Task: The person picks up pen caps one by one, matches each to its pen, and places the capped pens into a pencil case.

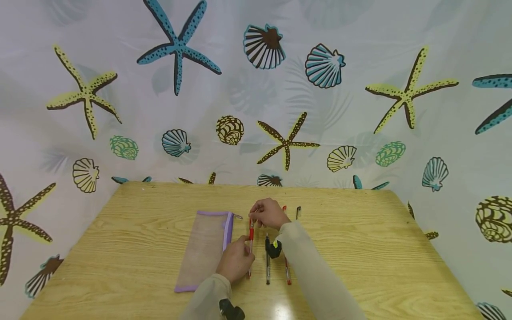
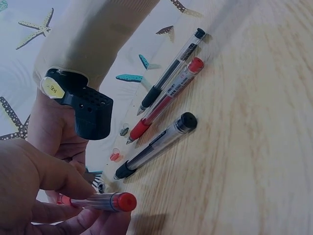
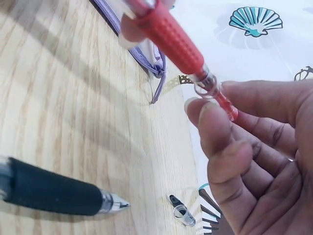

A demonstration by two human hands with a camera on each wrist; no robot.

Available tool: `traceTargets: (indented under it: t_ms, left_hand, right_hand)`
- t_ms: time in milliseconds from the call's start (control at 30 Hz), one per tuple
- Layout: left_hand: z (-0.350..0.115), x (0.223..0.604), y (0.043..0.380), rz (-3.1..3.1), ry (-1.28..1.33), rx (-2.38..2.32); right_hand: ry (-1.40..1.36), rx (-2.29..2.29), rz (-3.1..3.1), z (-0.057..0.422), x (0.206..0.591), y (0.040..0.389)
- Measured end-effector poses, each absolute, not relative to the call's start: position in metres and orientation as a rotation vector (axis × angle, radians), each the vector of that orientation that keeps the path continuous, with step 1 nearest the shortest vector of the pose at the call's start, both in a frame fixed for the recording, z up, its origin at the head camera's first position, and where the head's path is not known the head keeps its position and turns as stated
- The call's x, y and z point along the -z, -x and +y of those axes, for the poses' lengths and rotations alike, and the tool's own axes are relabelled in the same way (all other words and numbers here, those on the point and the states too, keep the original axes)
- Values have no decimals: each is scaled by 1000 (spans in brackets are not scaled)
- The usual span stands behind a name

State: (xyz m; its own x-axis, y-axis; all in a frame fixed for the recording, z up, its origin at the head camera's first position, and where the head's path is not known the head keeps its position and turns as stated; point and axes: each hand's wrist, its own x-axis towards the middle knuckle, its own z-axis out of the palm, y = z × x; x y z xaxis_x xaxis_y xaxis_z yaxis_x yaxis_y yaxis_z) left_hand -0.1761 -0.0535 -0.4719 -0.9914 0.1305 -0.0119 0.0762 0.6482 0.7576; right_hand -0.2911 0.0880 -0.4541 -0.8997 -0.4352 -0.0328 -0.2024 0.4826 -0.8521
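My left hand (image 1: 236, 258) holds a red gel pen (image 2: 100, 200) by its barrel, thumb on one side and fingers on the other. At the pen's far end, my right hand (image 1: 270, 214) pinches a clear-and-red cap (image 3: 227, 105) between thumb and fingers. The cap sits around the pen's tip, past the ridged red grip (image 3: 173, 41); how far on it is I cannot tell. Just right of the hands lies an uncapped black pen (image 1: 268, 266), tip pointing away. Beyond it are another red pen (image 2: 168, 95) and another black pen (image 2: 173, 66), both uncapped.
A mesh pouch (image 1: 204, 249) with purple edging and a zipper lies left of the hands. Loose caps lie near the pen tips: a black cap (image 3: 182, 214) and a red cap (image 2: 115, 155) among them. A shell-patterned cloth (image 1: 256, 98) hangs behind the wooden table (image 1: 352, 231).
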Motion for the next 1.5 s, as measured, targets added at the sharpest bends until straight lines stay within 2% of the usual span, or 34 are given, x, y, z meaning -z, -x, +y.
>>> traceTargets:
  t_ms: [1500]
  left_hand:
    - [-51,474,184,2765,-116,-1357]
  right_hand:
    - [517,1493,2428,92,457,284]
